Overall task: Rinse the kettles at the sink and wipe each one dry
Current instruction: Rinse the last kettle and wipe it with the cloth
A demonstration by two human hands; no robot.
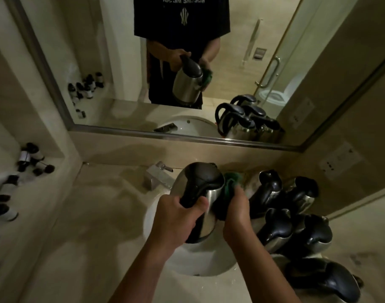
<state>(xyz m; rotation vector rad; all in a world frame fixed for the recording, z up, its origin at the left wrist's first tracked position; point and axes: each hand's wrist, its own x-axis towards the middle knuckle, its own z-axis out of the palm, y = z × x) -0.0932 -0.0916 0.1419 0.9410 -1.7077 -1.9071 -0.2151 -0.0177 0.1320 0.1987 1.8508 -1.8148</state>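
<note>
I hold a steel kettle (205,206) with a black lid and handle above the round white sink (217,265). My left hand (176,217) grips its black handle. My right hand (236,212) presses a green cloth (232,182) against the kettle's right side, fingers curled on the cloth. Several more steel kettles with black lids (296,217) stand crowded on the counter to the right of the sink.
A chrome faucet (157,176) stands behind the sink. Small dark-capped bottles (32,158) sit on the left ledge and counter. A wide mirror (165,62) covers the wall ahead. Beige countertop (95,215) lies left of the sink.
</note>
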